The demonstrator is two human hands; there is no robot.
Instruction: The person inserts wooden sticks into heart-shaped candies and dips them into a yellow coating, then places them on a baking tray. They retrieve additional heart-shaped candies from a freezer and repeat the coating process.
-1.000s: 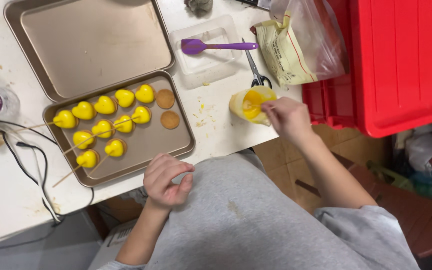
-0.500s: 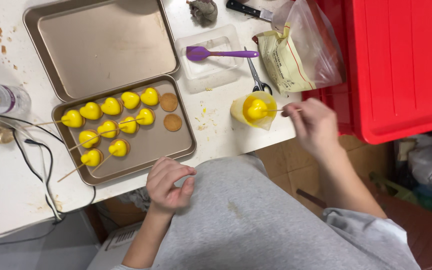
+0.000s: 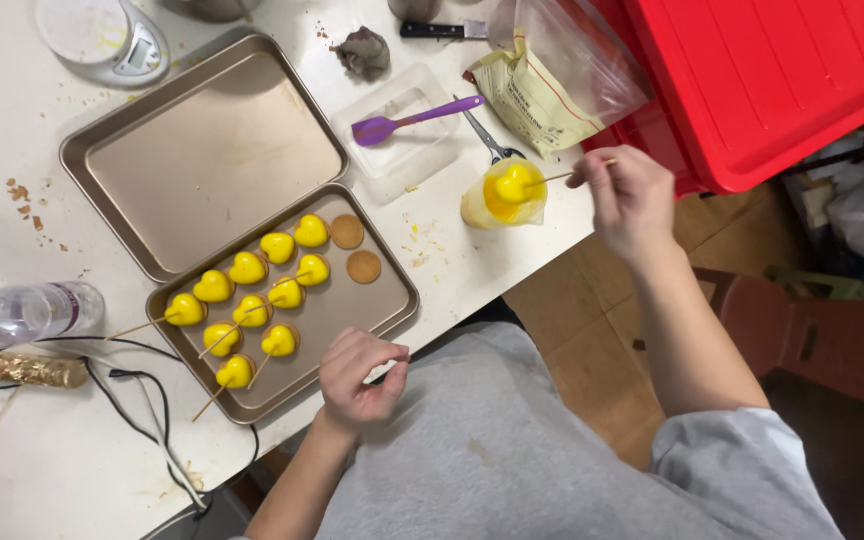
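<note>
Right hand (image 3: 630, 195) fingers pinch the thin stick of a yellow heart (image 3: 515, 182) above the cup (image 3: 492, 200); it looks light, wet, fragile. Left hand (image 3: 357, 375) is loosely curled, empty.

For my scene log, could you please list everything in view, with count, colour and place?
yellow heart-shaped coated pops on sticks: nine, yellow, lower tray
round brown biscuits: two, brown, same tray
lower metal baking tray: one, gold-brown, table edge
empty metal baking tray: one, gold-brown, above it
purple spatula: one, on clear plastic lid
cup of yellow coating: one, table edge
yellow heart on a stick: one, over the cup
red plastic bin: one, right
clear bottle: one, left
right hand: pinches the stick
left hand: curled, empty, by lower tray
</note>
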